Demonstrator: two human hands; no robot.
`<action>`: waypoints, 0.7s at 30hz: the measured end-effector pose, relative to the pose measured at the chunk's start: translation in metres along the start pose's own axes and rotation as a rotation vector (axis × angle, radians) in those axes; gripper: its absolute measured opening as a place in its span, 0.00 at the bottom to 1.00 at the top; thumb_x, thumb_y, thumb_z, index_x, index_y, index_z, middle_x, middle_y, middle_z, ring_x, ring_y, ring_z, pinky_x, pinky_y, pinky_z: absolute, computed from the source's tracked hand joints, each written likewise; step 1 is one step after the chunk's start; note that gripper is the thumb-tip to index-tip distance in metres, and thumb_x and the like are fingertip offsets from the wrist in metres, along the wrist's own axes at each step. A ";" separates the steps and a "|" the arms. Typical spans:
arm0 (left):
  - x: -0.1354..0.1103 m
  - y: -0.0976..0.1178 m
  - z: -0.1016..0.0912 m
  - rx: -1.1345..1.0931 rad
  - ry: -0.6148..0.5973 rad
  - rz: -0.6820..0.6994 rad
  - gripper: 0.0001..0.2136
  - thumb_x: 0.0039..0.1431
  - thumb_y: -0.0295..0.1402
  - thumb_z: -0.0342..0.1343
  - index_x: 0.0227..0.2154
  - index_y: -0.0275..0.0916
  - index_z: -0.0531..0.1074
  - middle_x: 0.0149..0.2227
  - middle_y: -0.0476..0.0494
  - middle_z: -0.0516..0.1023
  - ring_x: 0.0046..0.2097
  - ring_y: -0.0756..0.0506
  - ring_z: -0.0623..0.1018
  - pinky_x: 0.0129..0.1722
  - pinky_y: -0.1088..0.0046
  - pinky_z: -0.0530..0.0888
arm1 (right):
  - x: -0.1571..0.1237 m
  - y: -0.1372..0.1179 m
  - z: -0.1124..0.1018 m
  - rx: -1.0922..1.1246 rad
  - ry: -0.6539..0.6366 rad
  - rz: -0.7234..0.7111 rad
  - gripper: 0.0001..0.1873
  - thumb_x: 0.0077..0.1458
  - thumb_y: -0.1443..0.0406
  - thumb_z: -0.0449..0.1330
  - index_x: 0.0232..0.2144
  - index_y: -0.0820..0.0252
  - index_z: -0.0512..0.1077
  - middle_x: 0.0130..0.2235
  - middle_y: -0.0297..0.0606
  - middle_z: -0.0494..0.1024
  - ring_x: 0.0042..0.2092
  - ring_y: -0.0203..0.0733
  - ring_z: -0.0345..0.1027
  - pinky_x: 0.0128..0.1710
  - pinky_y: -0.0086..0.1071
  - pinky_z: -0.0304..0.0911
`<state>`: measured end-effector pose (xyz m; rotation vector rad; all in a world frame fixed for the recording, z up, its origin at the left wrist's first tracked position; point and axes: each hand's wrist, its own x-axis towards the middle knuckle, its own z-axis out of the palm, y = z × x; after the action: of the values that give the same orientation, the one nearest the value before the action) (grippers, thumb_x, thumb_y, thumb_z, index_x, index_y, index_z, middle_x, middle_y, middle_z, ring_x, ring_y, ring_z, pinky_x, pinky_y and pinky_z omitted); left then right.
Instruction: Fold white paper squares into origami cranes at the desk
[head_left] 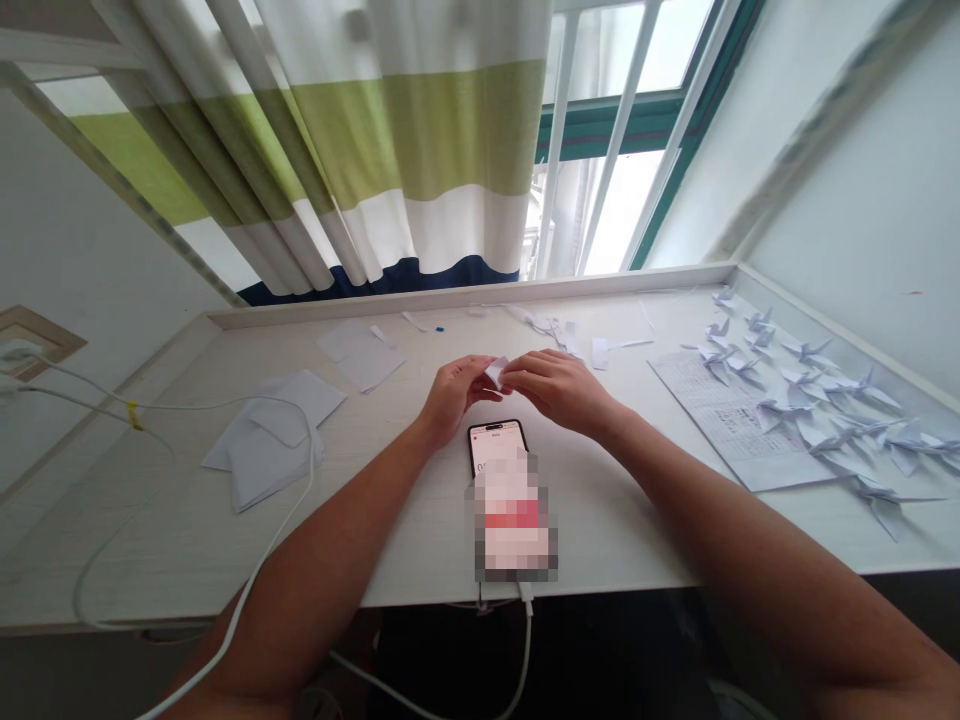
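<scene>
My left hand [450,393] and my right hand [559,385] meet above the middle of the white desk [180,540]. Between their fingertips they pinch a small folded piece of white paper [496,372]. Both hands are closed on it, fingers curled. Just below the hands a phone [508,495] lies flat on the desk, its screen lit and a white cable plugged into its near end.
Several folded white paper cranes [806,390] lie on a printed sheet [739,425] at the right. Stacks of white paper squares [274,435] sit at the left, scraps near the back rim. A white charging cable [262,560] loops across the left. Striped curtain and window behind.
</scene>
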<state>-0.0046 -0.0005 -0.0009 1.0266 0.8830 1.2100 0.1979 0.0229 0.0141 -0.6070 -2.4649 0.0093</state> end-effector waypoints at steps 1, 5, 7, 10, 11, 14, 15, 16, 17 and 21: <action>-0.001 0.001 0.000 -0.024 -0.033 -0.007 0.21 0.54 0.48 0.69 0.41 0.35 0.80 0.32 0.43 0.83 0.35 0.43 0.84 0.39 0.66 0.79 | 0.000 0.000 -0.001 0.000 0.022 0.014 0.13 0.71 0.67 0.54 0.43 0.53 0.80 0.45 0.41 0.85 0.44 0.45 0.77 0.45 0.41 0.69; -0.003 0.000 0.001 -0.066 -0.115 0.003 0.24 0.52 0.46 0.73 0.46 0.37 0.79 0.36 0.43 0.84 0.40 0.42 0.85 0.43 0.65 0.78 | 0.000 -0.003 -0.005 0.047 0.103 0.063 0.12 0.72 0.64 0.55 0.41 0.54 0.79 0.43 0.41 0.85 0.42 0.44 0.77 0.44 0.40 0.70; -0.003 -0.001 0.000 -0.067 -0.138 0.012 0.25 0.52 0.47 0.73 0.48 0.38 0.78 0.36 0.42 0.84 0.41 0.42 0.85 0.45 0.64 0.78 | 0.000 -0.005 -0.007 0.101 0.131 0.100 0.12 0.72 0.61 0.56 0.39 0.54 0.79 0.41 0.41 0.84 0.40 0.44 0.76 0.44 0.41 0.70; -0.004 0.000 -0.002 -0.046 -0.166 0.014 0.27 0.52 0.48 0.73 0.50 0.38 0.78 0.37 0.42 0.85 0.42 0.42 0.85 0.47 0.63 0.78 | 0.000 -0.008 -0.009 0.232 0.183 0.166 0.13 0.70 0.58 0.58 0.36 0.54 0.79 0.39 0.41 0.83 0.39 0.44 0.76 0.42 0.41 0.70; -0.004 0.001 -0.002 -0.039 -0.172 0.017 0.27 0.52 0.48 0.73 0.50 0.38 0.78 0.38 0.41 0.85 0.42 0.42 0.85 0.47 0.62 0.78 | 0.000 -0.008 -0.009 0.292 0.202 0.190 0.12 0.70 0.58 0.59 0.35 0.54 0.79 0.39 0.40 0.83 0.39 0.44 0.76 0.41 0.41 0.71; -0.004 0.003 -0.004 -0.033 -0.177 0.028 0.25 0.52 0.43 0.74 0.50 0.39 0.78 0.38 0.42 0.85 0.42 0.43 0.84 0.48 0.62 0.78 | 0.001 -0.009 -0.010 0.471 0.228 0.259 0.11 0.66 0.56 0.63 0.34 0.54 0.79 0.38 0.39 0.82 0.39 0.44 0.76 0.42 0.41 0.72; -0.004 0.003 -0.004 -0.033 -0.169 0.030 0.24 0.51 0.41 0.74 0.49 0.39 0.79 0.38 0.43 0.85 0.41 0.43 0.84 0.48 0.62 0.78 | 0.001 -0.010 -0.010 0.516 0.225 0.279 0.11 0.65 0.55 0.64 0.34 0.53 0.80 0.38 0.39 0.82 0.39 0.44 0.76 0.43 0.42 0.72; -0.003 0.002 -0.005 -0.032 -0.155 0.032 0.22 0.50 0.39 0.74 0.48 0.39 0.79 0.37 0.43 0.85 0.40 0.44 0.84 0.47 0.62 0.78 | 0.002 -0.010 -0.011 0.552 0.220 0.296 0.12 0.65 0.54 0.65 0.34 0.53 0.80 0.38 0.39 0.82 0.39 0.44 0.76 0.43 0.42 0.72; -0.002 0.001 -0.005 -0.026 -0.135 0.032 0.21 0.48 0.37 0.74 0.46 0.38 0.79 0.37 0.44 0.85 0.39 0.44 0.84 0.46 0.63 0.78 | 0.002 -0.010 -0.010 0.576 0.212 0.311 0.12 0.64 0.54 0.66 0.34 0.53 0.80 0.38 0.38 0.82 0.40 0.44 0.76 0.44 0.43 0.72; 0.002 -0.006 -0.004 0.068 -0.056 0.056 0.16 0.49 0.40 0.73 0.38 0.36 0.80 0.34 0.44 0.85 0.35 0.45 0.83 0.42 0.65 0.78 | 0.003 -0.011 -0.007 0.589 0.234 0.352 0.13 0.64 0.53 0.66 0.33 0.54 0.80 0.37 0.37 0.82 0.39 0.43 0.76 0.44 0.42 0.73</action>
<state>-0.0068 0.0016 -0.0080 1.1416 0.8618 1.1992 0.1945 0.0132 0.0232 -0.7124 -1.9608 0.7310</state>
